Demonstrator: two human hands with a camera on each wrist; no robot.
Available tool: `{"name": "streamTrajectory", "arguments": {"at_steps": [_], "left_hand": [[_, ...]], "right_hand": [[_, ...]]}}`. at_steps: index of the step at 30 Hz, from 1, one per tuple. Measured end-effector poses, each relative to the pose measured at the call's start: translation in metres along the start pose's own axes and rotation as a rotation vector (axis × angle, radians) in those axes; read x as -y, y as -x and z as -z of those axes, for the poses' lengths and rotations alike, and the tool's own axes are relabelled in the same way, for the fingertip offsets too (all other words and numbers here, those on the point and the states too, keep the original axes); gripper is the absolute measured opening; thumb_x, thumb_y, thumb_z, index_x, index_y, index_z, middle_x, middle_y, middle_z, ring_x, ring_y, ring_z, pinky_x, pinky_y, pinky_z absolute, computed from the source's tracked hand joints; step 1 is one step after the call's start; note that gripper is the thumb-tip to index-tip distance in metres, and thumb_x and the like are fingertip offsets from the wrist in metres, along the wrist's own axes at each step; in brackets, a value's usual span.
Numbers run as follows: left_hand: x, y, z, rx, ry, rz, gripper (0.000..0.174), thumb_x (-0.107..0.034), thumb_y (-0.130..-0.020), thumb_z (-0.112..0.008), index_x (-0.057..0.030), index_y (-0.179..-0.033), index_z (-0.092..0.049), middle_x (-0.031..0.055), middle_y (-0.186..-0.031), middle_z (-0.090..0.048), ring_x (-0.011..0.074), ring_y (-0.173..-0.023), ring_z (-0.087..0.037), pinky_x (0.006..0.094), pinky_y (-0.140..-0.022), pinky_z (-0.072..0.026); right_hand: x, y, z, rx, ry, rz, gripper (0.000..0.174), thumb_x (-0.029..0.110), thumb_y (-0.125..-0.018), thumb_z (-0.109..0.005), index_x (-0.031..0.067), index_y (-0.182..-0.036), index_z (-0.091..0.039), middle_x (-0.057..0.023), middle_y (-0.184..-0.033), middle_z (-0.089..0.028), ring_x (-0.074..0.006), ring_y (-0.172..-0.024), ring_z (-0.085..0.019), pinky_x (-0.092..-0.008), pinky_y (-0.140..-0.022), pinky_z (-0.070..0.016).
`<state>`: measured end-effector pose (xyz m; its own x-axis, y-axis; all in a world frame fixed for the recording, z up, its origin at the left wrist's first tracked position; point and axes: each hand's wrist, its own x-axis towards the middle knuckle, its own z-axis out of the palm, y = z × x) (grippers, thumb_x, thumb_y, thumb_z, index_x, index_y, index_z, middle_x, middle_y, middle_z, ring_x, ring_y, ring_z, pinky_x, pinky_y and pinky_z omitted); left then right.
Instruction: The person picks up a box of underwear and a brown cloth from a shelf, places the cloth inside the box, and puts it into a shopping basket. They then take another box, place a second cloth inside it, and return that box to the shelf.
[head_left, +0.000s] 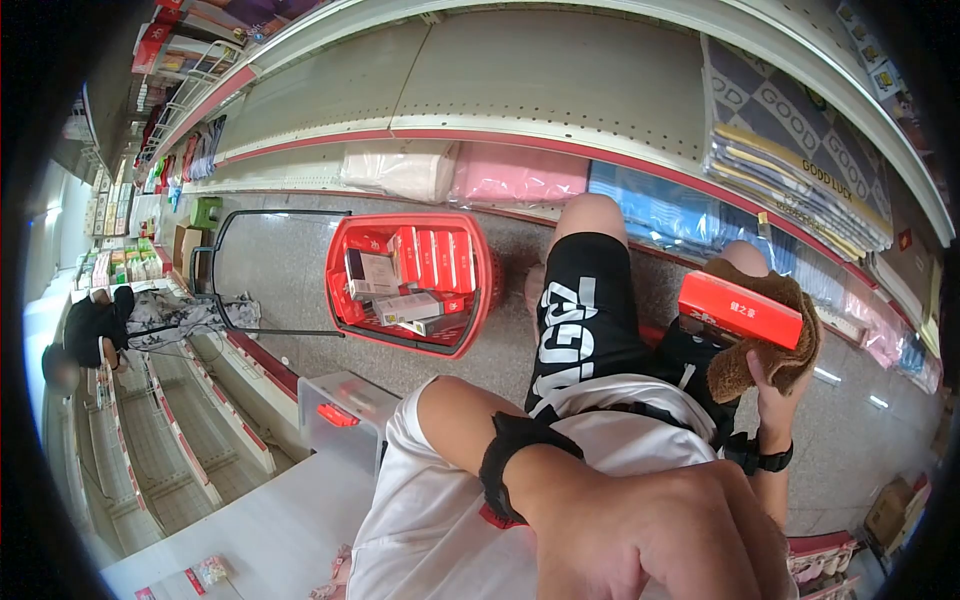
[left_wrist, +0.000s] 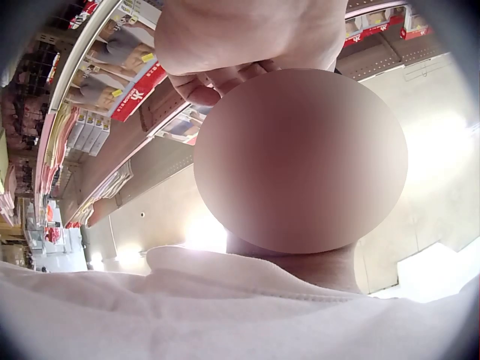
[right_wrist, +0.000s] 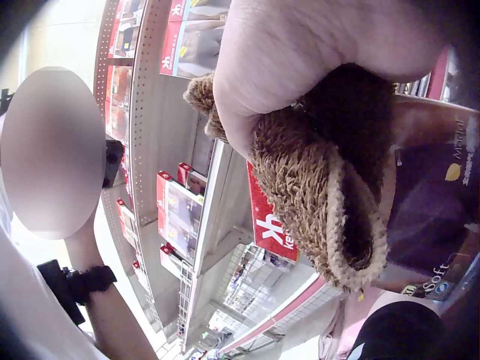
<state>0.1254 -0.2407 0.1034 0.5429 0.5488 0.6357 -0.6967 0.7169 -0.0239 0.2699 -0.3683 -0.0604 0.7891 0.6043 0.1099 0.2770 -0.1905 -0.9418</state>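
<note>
In the head view my right hand (head_left: 778,395) holds a fuzzy brown cloth (head_left: 808,330) together with a red underwear box (head_left: 740,308), above my right knee. The right wrist view shows the cloth (right_wrist: 304,180) folded under that hand, its pale hemmed edge hanging down. Behind it, the box front (right_wrist: 442,187) pictures a dark garment and reads Modal. My left hand (head_left: 680,530) is raised close to the head camera. Its fingers (left_wrist: 217,84) are bent at the top of my face in the left wrist view, with no object seen in them.
A red shopping basket (head_left: 487,300) with several boxes stands on the floor left of my legs, its long black handle (head_left: 222,270) stretching away. Ahead, a shelf (head_left: 540,80) carries folded towels (head_left: 790,190); bagged bundles (head_left: 515,178) lie beneath. Another person (head_left: 95,325) is far left, and a clear bin (head_left: 350,395) stands nearby.
</note>
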Motion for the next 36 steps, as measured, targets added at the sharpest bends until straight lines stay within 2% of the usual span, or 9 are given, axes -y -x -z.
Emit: {"name": "streamTrajectory", "arguments": {"at_steps": [9,11,24,26,27,29,30,32,36], "left_hand": [[-0.003,-0.007,0.004,0.021,-0.021,-0.001,0.009,-0.011,-0.071,-0.067,-0.0027,-0.073,-0.063,0.0026,-0.065,-0.056,0.0131,-0.049,-0.055,0.0218,-0.041,-0.0415],[-0.003,-0.011,0.008,0.085,-0.032,-0.002,0.010,-0.011,-0.071,-0.067,-0.0023,-0.074,-0.064,0.0026,-0.066,-0.056,0.0126,-0.048,-0.055,0.0217,-0.041,-0.0410],[0.005,-0.005,0.008,0.040,0.026,-0.010,0.011,-0.011,-0.074,-0.067,-0.0011,-0.074,-0.062,0.0027,-0.065,-0.055,0.0118,-0.049,-0.053,0.0209,-0.040,-0.0381],[0.011,-0.009,0.016,0.201,0.058,-0.093,0.011,-0.010,-0.075,-0.066,0.0008,-0.077,-0.062,0.0042,-0.069,-0.056,0.0105,-0.050,-0.053,0.0195,-0.040,-0.0392],[0.006,-0.007,0.012,0.202,0.058,-0.093,0.011,-0.010,-0.075,-0.066,0.0008,-0.077,-0.062,0.0042,-0.069,-0.056,0.0105,-0.050,-0.053,0.0195,-0.040,-0.0392],[-0.012,0.001,0.000,0.013,0.149,0.255,0.014,-0.007,-0.076,-0.066,0.0041,-0.083,-0.062,0.0068,-0.076,-0.057,0.0088,-0.052,-0.053,0.0182,-0.041,-0.0417],[-0.008,0.002,0.003,0.014,0.148,0.256,0.014,-0.007,-0.076,-0.066,0.0041,-0.083,-0.062,0.0068,-0.076,-0.057,0.0088,-0.052,-0.053,0.0182,-0.041,-0.0417],[0.005,0.001,0.011,0.139,0.143,0.063,0.018,-0.005,-0.077,-0.066,0.0071,-0.089,-0.061,0.0082,-0.081,-0.057,0.0080,-0.052,-0.053,0.0175,-0.043,-0.0441],[-0.004,-0.001,0.007,0.082,0.149,0.159,0.020,-0.004,-0.077,-0.067,0.0077,-0.092,-0.061,0.0082,-0.081,-0.056,0.0086,-0.052,-0.053,0.0178,-0.044,-0.0448]], "right_hand": [[0.000,0.001,0.001,-0.004,0.025,-0.009,0.081,0.008,-0.065,-0.076,0.0010,-0.132,-0.031,-0.0121,-0.127,-0.042,-0.0230,-0.119,-0.041,-0.0365,-0.103,-0.0298],[0.001,0.001,0.001,-0.001,0.018,-0.016,0.081,0.008,-0.064,-0.075,0.0010,-0.132,-0.031,-0.0121,-0.126,-0.042,-0.0230,-0.118,-0.041,-0.0365,-0.103,-0.0299],[0.004,-0.001,0.000,-0.004,0.042,0.004,0.081,0.010,-0.063,-0.076,0.0007,-0.130,-0.033,-0.0123,-0.124,-0.043,-0.0235,-0.117,-0.042,-0.0367,-0.102,-0.0305],[0.002,-0.001,0.000,-0.006,0.042,0.008,0.081,0.010,-0.063,-0.077,0.0008,-0.130,-0.033,-0.0123,-0.124,-0.043,-0.0236,-0.117,-0.042,-0.0367,-0.102,-0.0303],[0.001,0.000,0.000,-0.007,0.043,0.011,0.081,0.010,-0.063,-0.077,0.0009,-0.130,-0.033,-0.0123,-0.125,-0.043,-0.0236,-0.117,-0.042,-0.0368,-0.102,-0.0301],[0.001,0.000,0.000,-0.006,0.046,0.006,0.081,0.010,-0.063,-0.077,0.0011,-0.130,-0.033,-0.0122,-0.125,-0.042,-0.0235,-0.118,-0.041,-0.0368,-0.102,-0.0299],[0.001,0.000,0.000,-0.006,0.051,0.001,0.081,0.010,-0.063,-0.077,0.0013,-0.131,-0.033,-0.0120,-0.125,-0.042,-0.0235,-0.118,-0.041,-0.0369,-0.103,-0.0296],[0.002,0.000,-0.001,-0.009,0.048,-0.001,0.081,0.011,-0.063,-0.077,0.0015,-0.131,-0.033,-0.0118,-0.125,-0.042,-0.0235,-0.118,-0.041,-0.0370,-0.103,-0.0295],[-0.001,0.000,0.000,-0.011,0.045,0.010,0.083,0.011,-0.063,-0.078,0.0019,-0.131,-0.032,-0.0115,-0.126,-0.042,-0.0235,-0.119,-0.041,-0.0371,-0.103,-0.0293]]}}
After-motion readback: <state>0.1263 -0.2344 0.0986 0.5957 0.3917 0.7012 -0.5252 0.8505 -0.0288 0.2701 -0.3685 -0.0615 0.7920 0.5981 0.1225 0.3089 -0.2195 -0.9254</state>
